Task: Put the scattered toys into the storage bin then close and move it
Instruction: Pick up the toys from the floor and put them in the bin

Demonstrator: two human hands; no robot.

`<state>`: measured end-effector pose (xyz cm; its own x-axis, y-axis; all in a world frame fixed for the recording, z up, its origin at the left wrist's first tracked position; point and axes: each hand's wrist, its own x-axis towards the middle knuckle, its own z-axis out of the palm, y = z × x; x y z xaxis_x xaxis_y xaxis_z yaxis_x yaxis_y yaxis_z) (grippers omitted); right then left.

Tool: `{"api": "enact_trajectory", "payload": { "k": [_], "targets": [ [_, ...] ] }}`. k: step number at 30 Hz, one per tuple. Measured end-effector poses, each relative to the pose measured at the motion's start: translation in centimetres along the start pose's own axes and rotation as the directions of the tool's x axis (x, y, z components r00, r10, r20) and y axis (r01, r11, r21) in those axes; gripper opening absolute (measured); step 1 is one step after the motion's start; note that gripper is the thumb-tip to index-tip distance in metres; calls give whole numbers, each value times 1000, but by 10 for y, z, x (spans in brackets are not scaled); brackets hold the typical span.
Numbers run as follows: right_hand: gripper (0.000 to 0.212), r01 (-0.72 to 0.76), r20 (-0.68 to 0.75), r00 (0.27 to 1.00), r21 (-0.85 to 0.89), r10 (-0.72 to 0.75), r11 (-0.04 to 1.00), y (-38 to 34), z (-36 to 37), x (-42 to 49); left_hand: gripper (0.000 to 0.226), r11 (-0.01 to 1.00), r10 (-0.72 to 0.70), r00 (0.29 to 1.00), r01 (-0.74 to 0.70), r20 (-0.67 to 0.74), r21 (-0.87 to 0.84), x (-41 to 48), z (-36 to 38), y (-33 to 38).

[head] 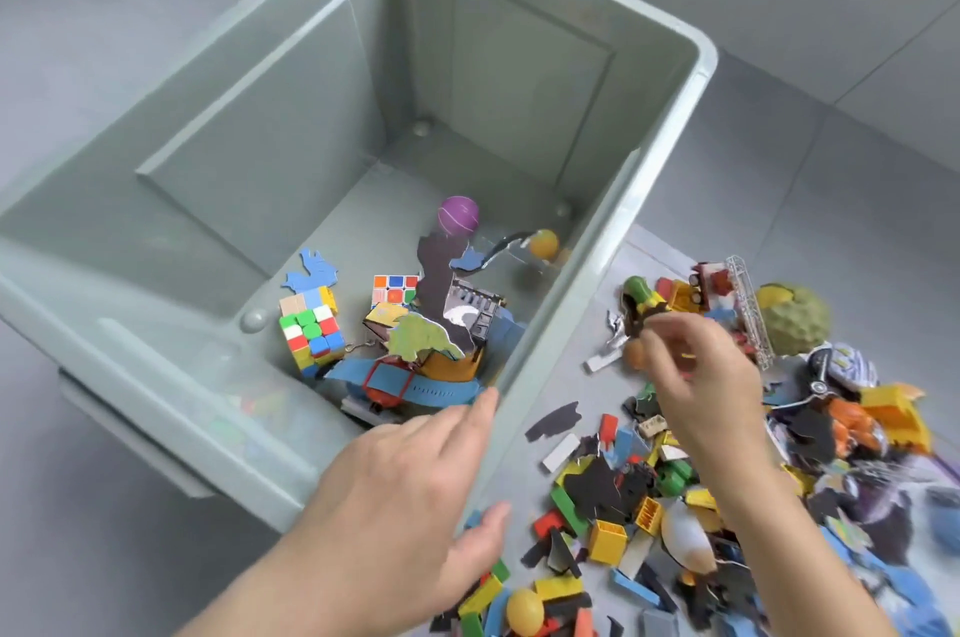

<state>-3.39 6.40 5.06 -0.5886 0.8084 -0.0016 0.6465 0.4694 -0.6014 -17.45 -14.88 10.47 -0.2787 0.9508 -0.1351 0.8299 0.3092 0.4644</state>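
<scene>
Centre and upper left of the frame: storage bin (670, 158), grey-green, open, no lid in view, standing on the tiled floor (857, 13). Its far half is bare; toys sit only at the near end of its bottom: two puzzle cubes (311, 332), purple ball (457, 214), orange ball (543, 243), flat card pieces.

Lower centre: left hand (410, 496), fingers spread and holding nothing, laid over the near right corner of the bin rim, probably to steady the bin while the other hand loads.

Right of centre: right hand (701, 371), fingers pinched shut on a small dark toy piece (641, 317), raised above the pile, apparently for carrying across to the bin.

Lower right: toy pile (623, 496) on the floor, touching the bin's right wall; bricks, puzzle pieces, yellow egg (524, 611), green bumpy ball (797, 319), red fire truck (722, 288). Most of the task remains.

Clearance: the right rim stands between pile and bin, so each piece must go up and over. Floor left of the bin and beyond it is open for moving it.
</scene>
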Motion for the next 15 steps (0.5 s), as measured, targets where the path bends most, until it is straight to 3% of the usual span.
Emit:
{"api": "enact_trajectory", "payload": {
  "k": [2, 5, 7, 10, 13, 15],
  "targets": [
    [41, 69, 342, 939, -247, 20, 966, 39, 30, -20, 66, 998, 52, 999, -51, -13, 40, -3, 5, -1],
    [80, 344, 702, 710, -407, 50, 846, 69, 83, -44, 65, 995, 89, 994, -85, -59, 58, -2, 9, 2],
    [103, 446, 772, 630, -447, 82, 776, 77, 110, -50, 65, 992, 108, 993, -104, -53, 67, 2, 13, 8],
    [116, 580, 797, 598, -498, 77, 645, 82, 126, -48, 66, 987, 148, 987, -143, -66, 71, 7, 17, 15],
    [99, 587, 789, 614, -483, 31, 650, 81, 126, -44, 66, 986, 161, 986, -158, -49, 44, 7, 16, 16],
    [74, 550, 748, 663, -509, 24, 663, 85, 130, -47, 66, 989, 148, 989, -148, -21, 21, 8, 17, 19]
  ]
}}
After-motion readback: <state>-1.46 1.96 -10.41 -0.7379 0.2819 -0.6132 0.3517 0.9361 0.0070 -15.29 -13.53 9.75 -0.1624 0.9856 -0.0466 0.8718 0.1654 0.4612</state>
